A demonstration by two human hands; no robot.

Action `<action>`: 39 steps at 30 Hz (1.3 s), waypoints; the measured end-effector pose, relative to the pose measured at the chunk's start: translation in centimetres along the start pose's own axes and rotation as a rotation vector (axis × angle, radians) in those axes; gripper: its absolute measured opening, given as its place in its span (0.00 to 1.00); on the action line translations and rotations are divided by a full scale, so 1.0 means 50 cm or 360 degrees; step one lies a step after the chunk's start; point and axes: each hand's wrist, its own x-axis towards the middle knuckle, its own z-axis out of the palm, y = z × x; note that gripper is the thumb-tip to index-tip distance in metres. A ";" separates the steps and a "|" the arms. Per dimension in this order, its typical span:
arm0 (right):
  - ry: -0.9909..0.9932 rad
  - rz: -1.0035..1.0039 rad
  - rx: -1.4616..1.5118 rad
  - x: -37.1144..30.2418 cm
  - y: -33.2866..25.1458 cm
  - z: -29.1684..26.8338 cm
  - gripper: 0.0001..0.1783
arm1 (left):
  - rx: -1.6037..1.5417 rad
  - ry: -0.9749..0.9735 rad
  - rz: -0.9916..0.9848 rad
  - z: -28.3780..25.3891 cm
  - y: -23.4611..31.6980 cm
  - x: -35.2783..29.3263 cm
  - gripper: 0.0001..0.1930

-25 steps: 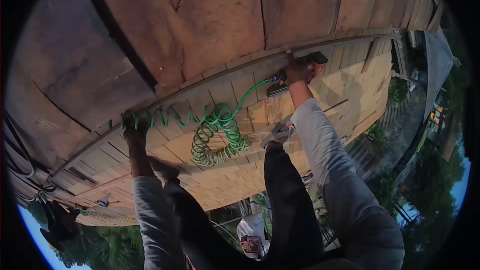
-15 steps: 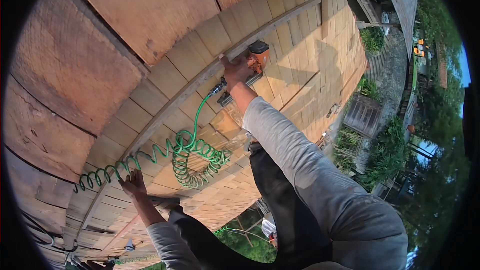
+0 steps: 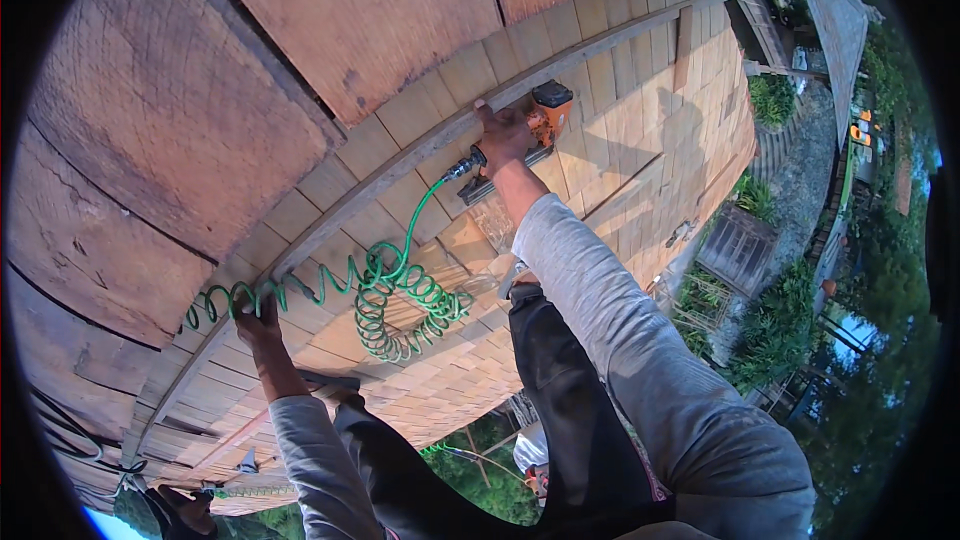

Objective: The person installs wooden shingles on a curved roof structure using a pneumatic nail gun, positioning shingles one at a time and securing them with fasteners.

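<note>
My right hand is wrapped over the handle of an orange and black nail gun, which lies against the wooden shingles beside a long curved batten. A green coiled air hose joins the gun at a metal fitting. Its loops hang over the shingles and stretch left across the batten. At the left end of these loops, my left hand has its fingers curled at the hose, close to the batten. Part of those fingers is in shadow.
Large reddish wood boards lie above the batten. Sloping shingles surround my legs and feet. Beyond the roof's right edge, far below, are a stone path, plants and a wooden crate-like box. Another person partly shows at lower left.
The view has shifted, so the roof and nail gun appear farther right. My left hand has risen to the hose, its fingers going from spread to curled. My right hand keeps hold of the gun.
</note>
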 end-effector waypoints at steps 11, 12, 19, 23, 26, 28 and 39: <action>0.0031 0.0072 -0.0339 0.006 -0.049 -0.002 0.35 | 0.0017 0.0076 0.0123 -0.002 -0.023 -0.009 0.24; 0.0085 0.0081 -0.0398 0.004 -0.051 0.017 0.35 | 0.0010 0.0014 0.0118 -0.007 -0.027 -0.004 0.25; -0.0516 -0.0190 0.0176 0.092 -0.042 -0.068 0.33 | -0.0026 0.0206 0.0213 0.035 -0.012 -0.027 0.38; -0.0339 -0.0574 -0.0605 0.147 -0.035 -0.104 0.43 | -0.0037 0.0787 0.0293 -0.012 0.046 0.053 0.38; -0.0496 -0.1273 -0.2446 0.114 0.040 -0.028 0.53 | 0.0111 0.0987 0.0643 -0.234 0.157 0.166 0.33; -0.0530 -0.1621 -0.3200 0.149 0.008 -0.074 0.59 | 0.0099 0.0809 0.0558 -0.240 0.110 0.190 0.29; -0.0491 -0.1476 -0.2775 0.190 -0.004 -0.100 0.58 | 0.0004 0.0631 0.0488 -0.218 0.110 0.192 0.33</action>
